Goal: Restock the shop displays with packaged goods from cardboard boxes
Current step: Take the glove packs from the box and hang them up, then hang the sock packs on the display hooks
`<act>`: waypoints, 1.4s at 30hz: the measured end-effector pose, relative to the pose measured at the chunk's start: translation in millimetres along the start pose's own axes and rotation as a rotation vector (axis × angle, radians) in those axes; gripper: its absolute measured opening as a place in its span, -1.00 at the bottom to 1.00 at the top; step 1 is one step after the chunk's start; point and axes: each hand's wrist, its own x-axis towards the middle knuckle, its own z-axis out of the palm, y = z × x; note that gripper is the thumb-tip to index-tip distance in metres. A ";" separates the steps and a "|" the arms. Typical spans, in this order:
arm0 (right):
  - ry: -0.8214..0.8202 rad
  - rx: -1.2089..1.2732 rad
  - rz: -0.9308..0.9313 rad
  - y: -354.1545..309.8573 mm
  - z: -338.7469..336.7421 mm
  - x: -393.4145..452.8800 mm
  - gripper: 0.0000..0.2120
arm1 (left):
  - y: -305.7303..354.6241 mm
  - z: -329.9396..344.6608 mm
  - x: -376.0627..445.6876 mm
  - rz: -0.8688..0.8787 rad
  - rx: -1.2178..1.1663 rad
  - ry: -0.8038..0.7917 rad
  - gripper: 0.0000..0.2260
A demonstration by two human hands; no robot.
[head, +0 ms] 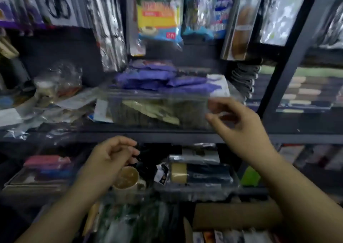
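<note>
A clear plastic box (157,111) of dark green packs sits on the middle shelf, with purple packets (157,79) stacked on top of it. My right hand (239,124) hovers at the box's right end with fingers loosely curled, holding nothing I can make out. My left hand (111,157) is lower, in front of the shelf edge and above a cream mug (128,181), its fingers loosely bent and empty. A cardboard box (232,216) lies at the bottom right, with packaged goods beside it. The whole view is motion-blurred.
Sponge packs (159,14) and bagged goods hang above the shelf. Loose plastic bags (55,87) clutter the shelf's left side. A dark metal upright (289,70) stands on the right. The lower shelf holds wrapped packs (198,172) and a pink box (48,163).
</note>
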 end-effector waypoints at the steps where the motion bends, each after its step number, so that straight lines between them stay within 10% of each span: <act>1: -0.022 -0.014 0.048 15.4 -5.5 -29.2 -0.71 | -12.6 15.6 -9.8 -0.028 -0.006 -0.031 -0.85; 17: -0.391 -0.128 1.302 245.0 -45.7 -348.5 -0.69 | -186.4 266.6 -155.9 -0.487 0.266 -0.702 -0.85; 33: -0.579 -0.220 1.496 387.8 -6.2 -389.9 -0.19 | -295.1 368.3 -182.4 -0.719 0.459 -0.660 -0.90; 42: -0.297 -0.206 1.605 427.7 29.0 -391.9 -0.02 | -330.5 375.3 -196.9 -0.822 0.389 -0.565 -0.85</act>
